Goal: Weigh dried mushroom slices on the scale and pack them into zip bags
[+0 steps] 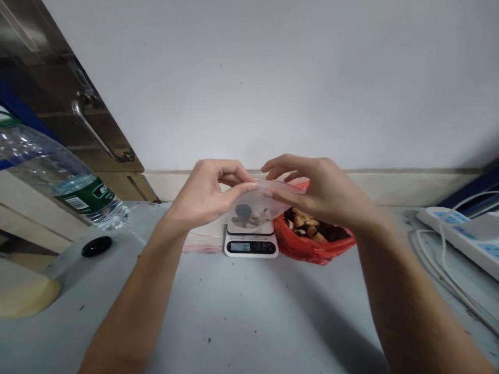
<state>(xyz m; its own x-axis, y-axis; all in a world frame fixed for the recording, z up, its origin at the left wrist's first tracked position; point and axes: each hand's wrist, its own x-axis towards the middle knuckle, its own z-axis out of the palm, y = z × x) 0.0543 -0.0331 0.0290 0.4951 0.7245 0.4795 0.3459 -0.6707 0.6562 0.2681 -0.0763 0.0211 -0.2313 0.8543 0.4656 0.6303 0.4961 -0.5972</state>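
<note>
A clear plastic zip bag [255, 208] hangs over a small white kitchen scale [251, 244], with dark and pale dried pieces at its bottom. My left hand [218, 192] pinches the bag's upper left corner between thumb and fingers. Across the upper right part of the bag lies the thumb of my right hand [307, 182]; its index finger is raised and the other fingers are partly hidden behind the bag. The scale's display reads 0.0. Right beside the scale is an open red plastic bag [312, 252] of brown and pale dried slices.
Flat bags with red edges [202, 243] lie left of the scale. Further left are a water bottle [78, 182] and a black oval object [96, 246]. A white power strip [463, 234] with cables is at right. A wall [273, 93] rises behind.
</note>
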